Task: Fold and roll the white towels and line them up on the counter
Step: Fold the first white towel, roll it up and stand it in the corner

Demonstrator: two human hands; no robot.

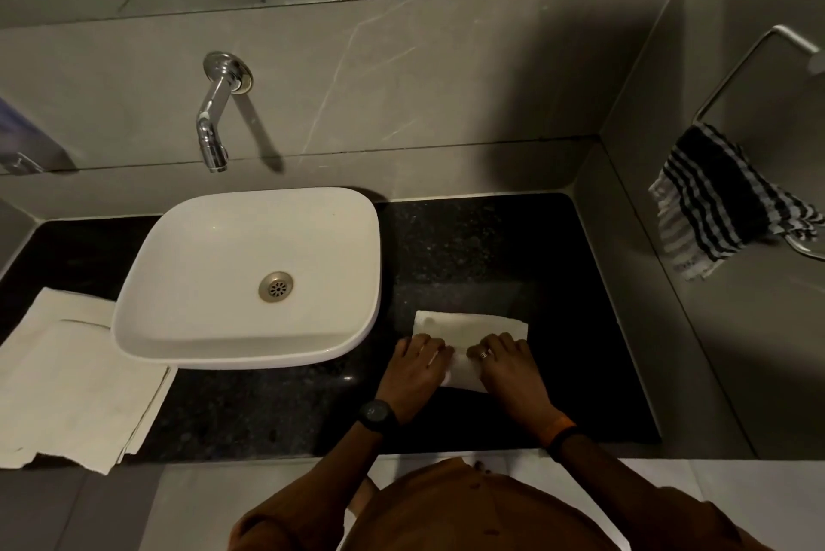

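A white towel [468, 325] lies folded into a narrow strip on the black counter [482, 247], to the right of the basin. Its near end is rolled up under my hands. My left hand [413, 367] presses on the left part of the roll, and my right hand [506, 365], with a ring on it, presses on the right part. Both hands have their fingers curled over the roll. A stack of flat white towels [67, 381] lies on the counter at the far left, overhanging the front edge.
A white basin [250, 278] stands on the counter's left half, under a chrome wall tap [214, 122]. A striped black-and-white cloth [718, 207] hangs from a rail on the right wall. A mirror runs along the top.
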